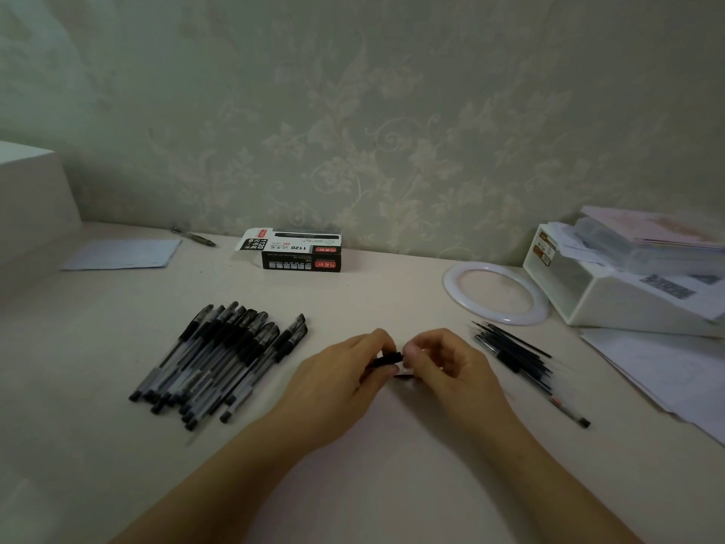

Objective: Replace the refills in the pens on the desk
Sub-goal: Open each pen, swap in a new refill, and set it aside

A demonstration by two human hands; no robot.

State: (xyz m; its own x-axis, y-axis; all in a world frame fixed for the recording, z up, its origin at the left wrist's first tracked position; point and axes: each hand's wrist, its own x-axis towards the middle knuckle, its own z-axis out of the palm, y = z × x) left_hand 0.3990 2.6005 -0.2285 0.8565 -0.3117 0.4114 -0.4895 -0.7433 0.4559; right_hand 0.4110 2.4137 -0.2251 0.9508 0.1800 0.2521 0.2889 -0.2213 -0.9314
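Holding one pen [388, 358], both hands [345, 382] [443, 363]; roughly fifteen pens [219, 359] piled.

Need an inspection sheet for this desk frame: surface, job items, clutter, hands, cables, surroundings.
Surface: pale desk, dimly lit.
Job's things: heap of black-capped clear pens to the left; bundle of thin dark refills to the right; single capped pen near the refills; small black pen part between the hands.
Clutter: black-and-white pen box; white ring; white organiser tray with papers; loose paper sheet; lone pen by the wall.
Hands: left hand and right hand both pinch the pen part.
Cables: nothing seen.
Surroundings: floral-patterned wallpaper.
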